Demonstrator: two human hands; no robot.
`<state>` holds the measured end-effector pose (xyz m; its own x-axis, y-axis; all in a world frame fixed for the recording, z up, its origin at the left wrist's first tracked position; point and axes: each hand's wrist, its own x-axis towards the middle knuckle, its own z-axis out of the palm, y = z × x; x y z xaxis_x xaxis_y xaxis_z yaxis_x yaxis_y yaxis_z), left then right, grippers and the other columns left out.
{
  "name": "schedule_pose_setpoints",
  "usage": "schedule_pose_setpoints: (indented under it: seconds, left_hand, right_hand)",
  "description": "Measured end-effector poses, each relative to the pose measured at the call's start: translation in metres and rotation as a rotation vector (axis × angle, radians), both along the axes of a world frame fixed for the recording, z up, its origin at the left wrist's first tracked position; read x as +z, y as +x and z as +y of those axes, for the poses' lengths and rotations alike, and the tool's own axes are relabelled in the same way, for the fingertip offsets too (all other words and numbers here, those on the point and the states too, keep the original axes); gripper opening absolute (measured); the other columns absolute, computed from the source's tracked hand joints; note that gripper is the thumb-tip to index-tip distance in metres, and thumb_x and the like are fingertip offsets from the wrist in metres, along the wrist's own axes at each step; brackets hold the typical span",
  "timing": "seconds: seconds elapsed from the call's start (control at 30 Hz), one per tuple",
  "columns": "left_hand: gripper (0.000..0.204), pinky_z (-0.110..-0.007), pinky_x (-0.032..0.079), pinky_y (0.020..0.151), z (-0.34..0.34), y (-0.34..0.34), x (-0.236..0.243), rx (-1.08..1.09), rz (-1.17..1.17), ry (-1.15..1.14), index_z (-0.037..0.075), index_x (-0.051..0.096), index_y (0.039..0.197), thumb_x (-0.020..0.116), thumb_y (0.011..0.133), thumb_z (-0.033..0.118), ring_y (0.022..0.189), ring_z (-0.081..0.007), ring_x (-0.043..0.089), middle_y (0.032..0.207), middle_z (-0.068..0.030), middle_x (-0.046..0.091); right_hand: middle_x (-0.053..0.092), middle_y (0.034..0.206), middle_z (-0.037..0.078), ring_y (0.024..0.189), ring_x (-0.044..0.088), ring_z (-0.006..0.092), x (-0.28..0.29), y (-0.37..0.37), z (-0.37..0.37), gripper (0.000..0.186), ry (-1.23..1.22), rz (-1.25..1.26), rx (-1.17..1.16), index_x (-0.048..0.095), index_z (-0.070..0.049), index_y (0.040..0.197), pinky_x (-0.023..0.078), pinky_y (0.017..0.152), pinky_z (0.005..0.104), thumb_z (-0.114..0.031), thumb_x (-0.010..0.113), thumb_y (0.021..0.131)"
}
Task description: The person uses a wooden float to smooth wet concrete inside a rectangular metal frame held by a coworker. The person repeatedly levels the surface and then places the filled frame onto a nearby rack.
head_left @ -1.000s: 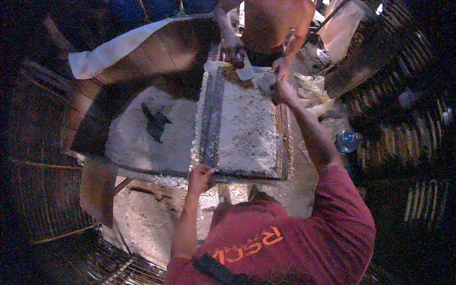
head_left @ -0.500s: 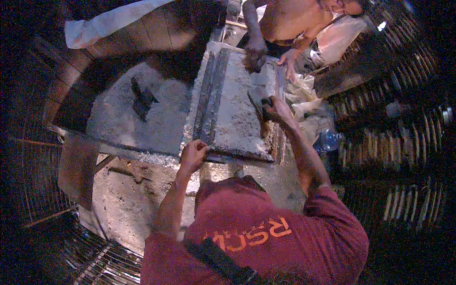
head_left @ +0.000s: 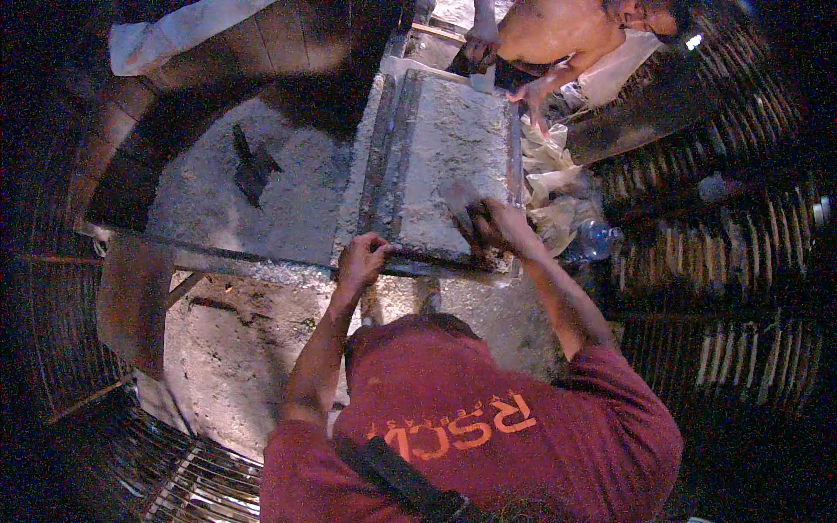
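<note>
A long framed tray (head_left: 384, 160) holds a bed of coarse white powdery material (head_left: 443, 135). My left hand (head_left: 361, 260) is closed on the tray's near edge at the left corner. My right hand (head_left: 495, 225) grips a flat scraper (head_left: 460, 201) low over the powder at the near right. At the far end, a shirtless co-worker (head_left: 558, 26) bends over the tray, one hand (head_left: 481, 45) holding a pale flat scraper (head_left: 481, 80), the other hand (head_left: 536, 103) at the right edge with fingers apart.
Left of the tray is a large dark-walled bin (head_left: 129, 166) of white material with a dark tool (head_left: 253, 174) lying in it. A white cloth (head_left: 166, 39) drapes over its rim. Pale sacks (head_left: 545, 200) and a plastic bottle (head_left: 595, 241) stand right of the tray, beside slatted walls (head_left: 697, 261).
My right hand and scraper have come from the tray's far right to its near right. The co-worker has leaned over to the right. The whole view has shifted, so the tray appears higher.
</note>
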<state>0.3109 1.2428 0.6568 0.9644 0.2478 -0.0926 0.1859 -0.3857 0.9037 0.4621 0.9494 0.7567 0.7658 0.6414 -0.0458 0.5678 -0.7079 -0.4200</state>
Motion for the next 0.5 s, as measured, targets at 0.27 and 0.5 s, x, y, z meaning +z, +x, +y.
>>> schedule_pose_setpoints:
  seconds: [0.27, 0.5]
  left_hand:
    - [0.026, -0.041, 0.052, 0.07, -0.009, -0.002, 0.0, 0.067, 0.049, 0.106, 0.008, 0.07, 0.092, 0.071, 0.086, 0.033, 0.081, -0.0302, 0.069, 0.085, -0.0109, 0.071]
    - [0.027, -0.042, 0.051, 0.068, -0.006, -0.002, -0.011, 0.087, -0.063, 0.161, 0.005, 0.067, 0.087, 0.074, 0.085, 0.031, 0.076, -0.032, 0.067, 0.08, -0.014, 0.069]
  right_hand:
    - [0.069, 0.082, 0.014, 0.073, 0.069, 0.0259, 0.019, -0.107, -0.012, 0.035, 0.096, 0.303, -0.325, 0.057, -0.009, 0.124, 0.054, 0.064, 0.0399, -0.023, 0.06, 0.092]
    - [0.069, 0.097, 0.024, 0.088, 0.066, 0.0449, -0.021, -0.058, 0.081, 0.041, -0.141, 0.062, -0.182, 0.057, -0.009, 0.122, 0.054, 0.076, 0.0496, -0.024, 0.065, 0.085]
